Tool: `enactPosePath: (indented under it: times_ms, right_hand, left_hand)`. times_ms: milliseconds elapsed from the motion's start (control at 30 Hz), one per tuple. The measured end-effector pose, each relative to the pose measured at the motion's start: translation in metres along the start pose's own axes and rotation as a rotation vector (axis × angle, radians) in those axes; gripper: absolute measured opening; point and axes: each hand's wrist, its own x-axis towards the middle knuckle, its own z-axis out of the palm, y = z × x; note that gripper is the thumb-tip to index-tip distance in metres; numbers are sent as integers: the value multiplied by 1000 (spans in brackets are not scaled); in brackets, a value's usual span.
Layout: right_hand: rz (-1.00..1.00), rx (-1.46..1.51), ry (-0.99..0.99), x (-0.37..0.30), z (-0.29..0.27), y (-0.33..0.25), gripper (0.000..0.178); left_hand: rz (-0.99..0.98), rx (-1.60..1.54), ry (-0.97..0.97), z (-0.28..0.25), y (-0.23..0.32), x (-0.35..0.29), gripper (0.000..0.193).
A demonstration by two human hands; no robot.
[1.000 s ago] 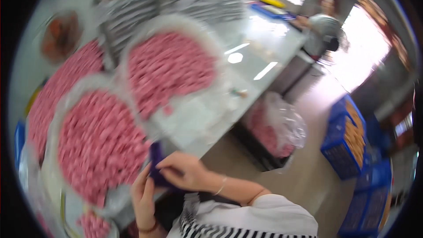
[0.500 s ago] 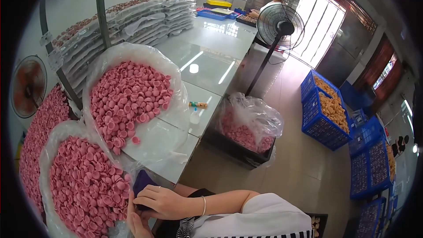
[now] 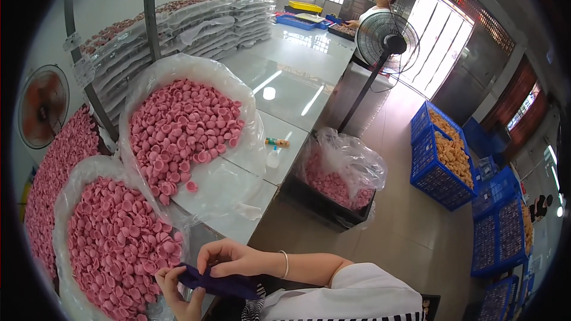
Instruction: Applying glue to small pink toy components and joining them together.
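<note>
A dark purple cloth point(image 3: 232, 285) is stretched between my two hands at the bottom of the view. My left hand point(image 3: 176, 294) pinches its left end between thumb and fingers. From above, my right hand point(image 3: 229, 257) grips the cloth's upper edge with bent fingers; a bangle circles that wrist. Just left of my hands, small pink cup-shaped pieces point(image 3: 119, 244) fill a clear plastic bag point(image 3: 62, 217) that lies open. Beyond it, a second open plastic bag point(image 3: 132, 110) holds a heap of the same pink cups point(image 3: 184, 125).
On the white table point(image 3: 297, 71) lie a small bottle point(image 3: 273, 157) and a tube point(image 3: 277, 142). A black crate point(image 3: 333, 214) with bagged pink pieces stands beside it, near a stand fan point(image 3: 389, 44). Blue crates point(image 3: 440, 181) line the floor at right. Another person point(image 3: 380, 6) works far off.
The purple cloth has come out from under my right hand and spreads between both hands. My right hand has shifted up and its fingers have bent. The view has shifted slightly.
</note>
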Motion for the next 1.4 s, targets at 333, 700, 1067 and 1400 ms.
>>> enactPosePath:
  times_ms: [333, 700, 1067, 1400]
  right_hand:
    - [48, -59, 267, 4, -29, 25, 25]
    - [78, -337, 171, -4, -41, 21, 20]
    - [-8, -798, 115, -12, -30, -30, 17]
    - [-21, -812, 135, -5, -32, -27, 16]
  left_hand:
    - [-208, -96, -125, 1, 4, -6, 32]
    - [-31, 34, -168, -12, 14, 2, 31]
    - [95, 468, -125, -48, 7, -12, 30]
    - [178, 295, -393, -30, 24, 5, 33]
